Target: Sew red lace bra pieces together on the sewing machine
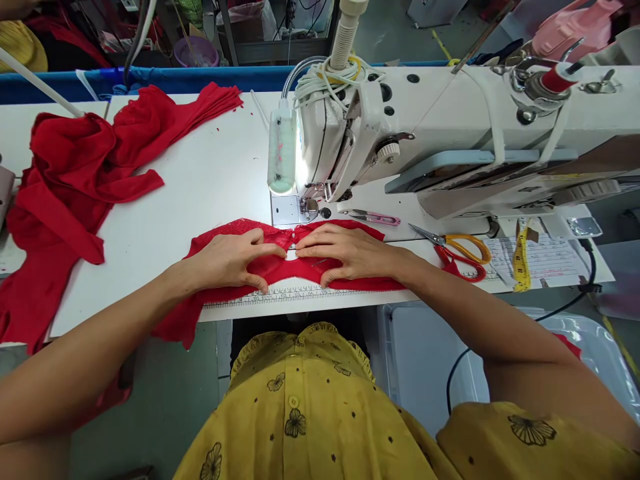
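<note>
A piece of red fabric (300, 269) with a lacy upper edge lies across the table edge in front of the sewing machine (430, 100). My left hand (227, 262) rests on its left half, thumb and fingers apart. On the right half my right hand (345, 252) lies flat with fingers stretched out. Both sets of fingertips point toward a small gap at the fabric's middle, where white shows through. Just beyond that gap is the presser foot (309, 208), apart from my hands. The fabric's left end hangs over the table's front edge.
A heap of red fabric pieces (75, 160) covers the left side. Pink thread snips (375, 217), scissors (450, 250) and a yellow tape measure (521, 260) lie to the right. A lit lamp (283, 150) hangs by the machine head. A printed ruler (280, 295) runs along the front edge.
</note>
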A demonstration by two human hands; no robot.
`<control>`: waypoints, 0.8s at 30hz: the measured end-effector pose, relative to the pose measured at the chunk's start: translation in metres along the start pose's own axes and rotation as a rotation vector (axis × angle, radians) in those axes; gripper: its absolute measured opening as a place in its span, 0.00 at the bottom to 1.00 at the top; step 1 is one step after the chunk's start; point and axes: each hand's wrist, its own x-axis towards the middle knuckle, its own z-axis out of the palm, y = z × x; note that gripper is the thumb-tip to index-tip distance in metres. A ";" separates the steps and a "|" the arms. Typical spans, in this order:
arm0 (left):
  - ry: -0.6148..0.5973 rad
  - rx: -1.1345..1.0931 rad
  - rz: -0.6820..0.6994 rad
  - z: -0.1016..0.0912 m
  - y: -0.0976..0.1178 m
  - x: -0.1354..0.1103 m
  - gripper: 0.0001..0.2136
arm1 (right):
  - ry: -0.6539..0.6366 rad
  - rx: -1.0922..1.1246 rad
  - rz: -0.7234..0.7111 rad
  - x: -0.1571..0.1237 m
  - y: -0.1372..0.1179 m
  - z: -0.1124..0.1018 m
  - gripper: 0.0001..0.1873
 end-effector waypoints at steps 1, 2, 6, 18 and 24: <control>0.000 0.000 -0.002 0.000 0.000 0.000 0.30 | -0.002 0.001 0.001 0.000 0.000 0.000 0.30; 0.000 0.001 -0.003 -0.001 0.000 0.000 0.30 | -0.003 0.003 0.002 0.000 -0.001 0.000 0.30; 0.010 0.003 -0.003 -0.001 0.001 -0.001 0.29 | 0.004 0.001 -0.008 0.001 0.000 0.000 0.30; 0.392 0.209 0.019 0.022 0.028 -0.030 0.18 | 0.388 -0.171 0.103 -0.063 -0.053 0.004 0.21; 0.785 0.152 0.083 0.065 0.083 -0.035 0.15 | -0.076 0.111 0.291 -0.109 -0.092 0.055 0.15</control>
